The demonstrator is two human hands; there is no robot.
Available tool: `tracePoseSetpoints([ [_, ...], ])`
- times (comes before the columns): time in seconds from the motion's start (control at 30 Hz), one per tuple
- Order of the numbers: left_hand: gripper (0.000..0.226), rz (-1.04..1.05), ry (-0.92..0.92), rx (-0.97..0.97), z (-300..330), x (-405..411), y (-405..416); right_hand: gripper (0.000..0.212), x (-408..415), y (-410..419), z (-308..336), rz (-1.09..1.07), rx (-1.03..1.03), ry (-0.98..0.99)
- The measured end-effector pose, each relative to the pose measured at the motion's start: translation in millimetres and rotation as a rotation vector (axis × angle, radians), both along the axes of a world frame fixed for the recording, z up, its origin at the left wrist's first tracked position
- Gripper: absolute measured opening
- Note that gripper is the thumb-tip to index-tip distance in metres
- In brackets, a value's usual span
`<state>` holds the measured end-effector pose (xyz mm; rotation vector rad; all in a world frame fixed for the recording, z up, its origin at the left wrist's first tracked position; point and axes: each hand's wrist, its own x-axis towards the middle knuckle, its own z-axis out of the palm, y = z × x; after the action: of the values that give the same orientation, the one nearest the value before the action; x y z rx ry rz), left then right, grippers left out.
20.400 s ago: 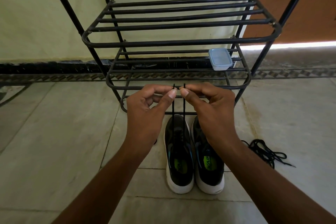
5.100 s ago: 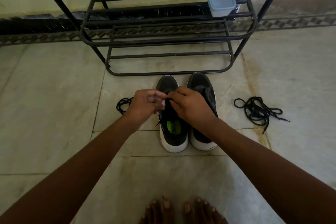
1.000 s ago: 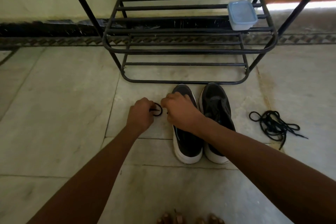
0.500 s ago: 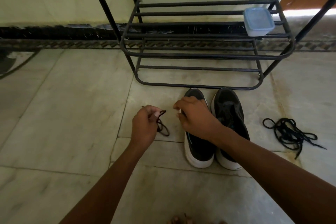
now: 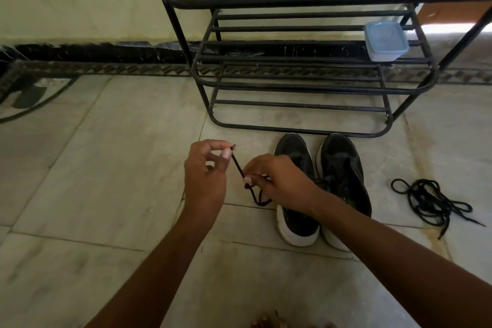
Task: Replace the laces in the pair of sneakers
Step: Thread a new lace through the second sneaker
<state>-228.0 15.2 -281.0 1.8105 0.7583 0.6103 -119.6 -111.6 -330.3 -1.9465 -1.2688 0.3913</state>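
Dark shoelace (image 5: 237, 165), centre frame just left of the two black sneakers (image 5: 320, 189): light and limp, so best pinched near its stiff tip. Left hand (image 5: 206, 176) pinches the upper end, right hand (image 5: 279, 181) grips lower down; a loose lace bundle (image 5: 431, 201) lies at right

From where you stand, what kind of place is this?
Probably a home entryway or hallway: a black metal shoe rack against the wall, a marble-tiled floor, and sneakers standing before the rack.
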Motion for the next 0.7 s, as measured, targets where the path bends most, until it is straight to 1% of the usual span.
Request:
tracePoseSetpoints([
  [0.07,0.021,0.037,-0.092,-0.109,9,-3,11,0.018,-3,-2,0,0.063,-0.222,-0.147],
  [0.1,0.021,0.024,-0.119,-0.129,14,-5,17,0.018,-5,-3,1,0.06,-0.336,-0.188],
  [0.13,0.02,-0.02,-0.137,-0.14,18,-7,23,0.026,-6,-3,1,0.023,-0.383,-0.19],
  [0.17,0.019,-0.085,-0.152,-0.157,22,-9,27,0.044,-9,-3,3,-0.031,-0.369,-0.151],
  [0.2,0.017,-0.152,-0.166,-0.179,26,-11,28,0.061,-11,-1,8,-0.07,-0.278,-0.072],
  [0.23,0.016,-0.21,-0.179,-0.196,30,-12,26,0.072,-14,3,14,-0.074,-0.164,0.038],
  [0.27,0.015,-0.246,-0.194,-0.21,33,-12,23,0.076,-16,8,18,-0.035,-0.056,0.187],
  [0.3,0.015,-0.257,-0.211,-0.217,36,-11,20,0.07,-20,12,23,0.023,0.014,0.344],
  [0.33,0.014,-0.229,-0.231,-0.229,37,-10,21,0.057,-23,15,25,0.075,0.032,0.47],
  [0.37,0.013,-0.159,-0.245,-0.243,38,-8,25,0.038,-26,16,26,0.108,0.025,0.539],
  [0.4,0.013,-0.056,-0.25,-0.243,36,-7,35,0.021,-28,15,28,0.121,0.004,0.554],
  [0.43,0.013,0.059,-0.234,-0.21,33,-8,48,0.011,-29,11,25,0.124,-0.026,0.544],
  [0.47,0.014,0.167,-0.176,-0.119,25,-10,67,0.011,-29,6,22,0.106,-0.053,0.517],
  [0.5,0.014,0.228,-0.044,0.028,13,-16,86,0.014,-28,0,19,0.085,-0.065,0.488],
  [0.53,0.015,0.23,0.168,0.194,0,-24,102,0.016,-26,-6,18,0.063,-0.07,0.457],
  [0.57,0.016,0.179,0.397,0.331,-11,-31,110,0.017,-25,-11,18,0.055,-0.068,0.431],
  [0.6,0.015,0.101,0.531,0.427,-18,-36,112,0.018,-23,-13,20,0.057,-0.069,0.403],
  [0.63,0.012,0.001,0.538,0.445,-22,-41,107,0.018,-24,-13,22,0.07,-0.071,0.375],
  [0.67,0.011,-0.145,0.463,0.384,-20,-43,95,0.018,-23,-11,26,0.076,-0.068,0.345],
  [0.7,0.023,-0.328,0.365,0.226,-13,-45,77,0.018,-23,-9,29,0.068,-0.052,0.322],
])
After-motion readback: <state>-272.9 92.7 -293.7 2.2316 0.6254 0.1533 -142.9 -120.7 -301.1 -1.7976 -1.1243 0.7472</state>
